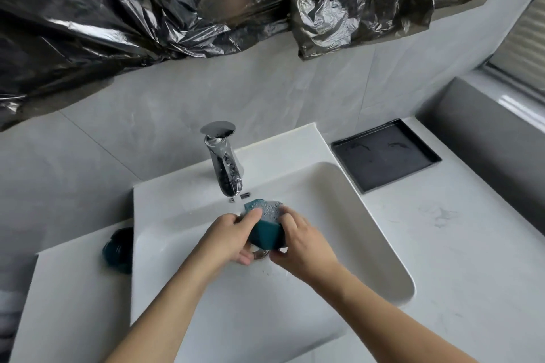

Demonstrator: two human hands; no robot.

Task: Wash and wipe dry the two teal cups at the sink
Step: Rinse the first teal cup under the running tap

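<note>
We find both hands over the middle of the white sink basin (368, 233), grasping one teal cup (267, 234) between them. The left hand (233, 240) wraps the cup's left side, thumb laid over the rim. The right hand (300, 240) curls around its right side, fingertips at the rim. The cup's mouth tilts away from us and is filled with soap foam (269, 209). It sits just below and in front of the chrome faucet (225, 165), which rises from the basin's far edge. We cannot tell whether water is running.

The second teal cup (118, 250) appears on the pale surface (460, 244) just beside the basin's left edge, blurred; its orientation is not discernible. A black tray (383, 153) rests toward the far right corner of the surface. Crumpled black plastic sheeting (147, 9) hangs across the wall above.
</note>
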